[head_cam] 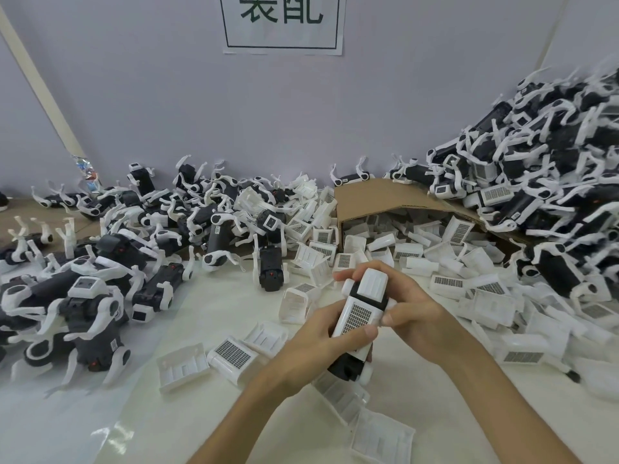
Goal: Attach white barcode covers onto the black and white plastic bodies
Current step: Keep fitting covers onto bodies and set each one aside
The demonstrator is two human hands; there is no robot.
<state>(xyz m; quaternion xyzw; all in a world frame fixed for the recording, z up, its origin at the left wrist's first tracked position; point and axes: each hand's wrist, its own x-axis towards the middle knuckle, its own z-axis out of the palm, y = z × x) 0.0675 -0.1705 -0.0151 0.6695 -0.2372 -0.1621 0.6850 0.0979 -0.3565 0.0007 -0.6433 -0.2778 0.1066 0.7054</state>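
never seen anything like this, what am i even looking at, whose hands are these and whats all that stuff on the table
There is no machine here: a person works with bare hands. The single picture comes from a camera worn on their head, looking forward and down. The left hand and right hand together hold one black and white plastic body, with a white barcode cover lying on it; the left thumb presses on that cover. On the white table lie loose covers, many spilling from a tipped cardboard box. At the left lie strewn bodies; at the right rises a heap of bodies. A paper sign hangs on the wall behind.
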